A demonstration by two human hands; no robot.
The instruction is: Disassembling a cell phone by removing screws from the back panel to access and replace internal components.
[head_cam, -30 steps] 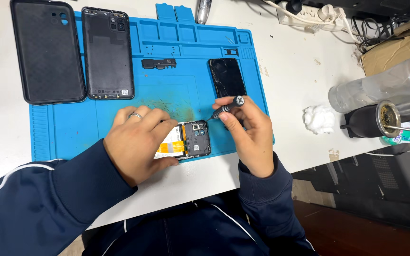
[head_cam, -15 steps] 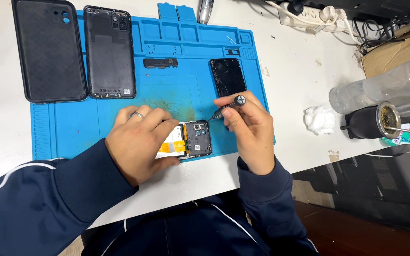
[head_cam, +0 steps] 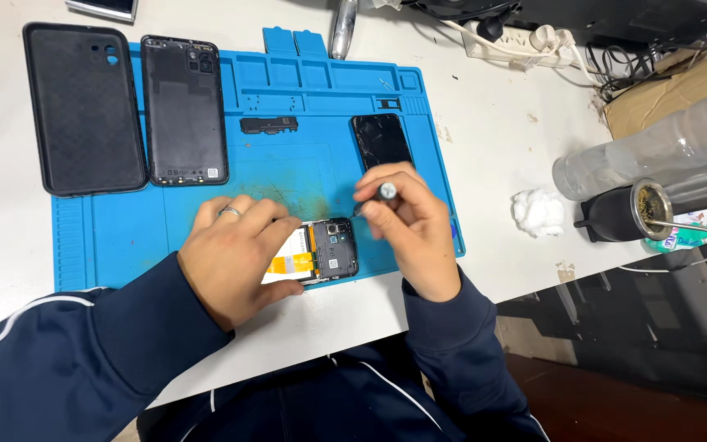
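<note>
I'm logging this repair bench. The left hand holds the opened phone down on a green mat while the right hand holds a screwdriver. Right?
Not quite: the mat is blue, not green, as the head view shows. The left hand does hold the opened phone down, and the right hand holds the screwdriver.

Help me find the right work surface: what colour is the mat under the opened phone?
Blue; the mat shows plainly in the head view.
</note>
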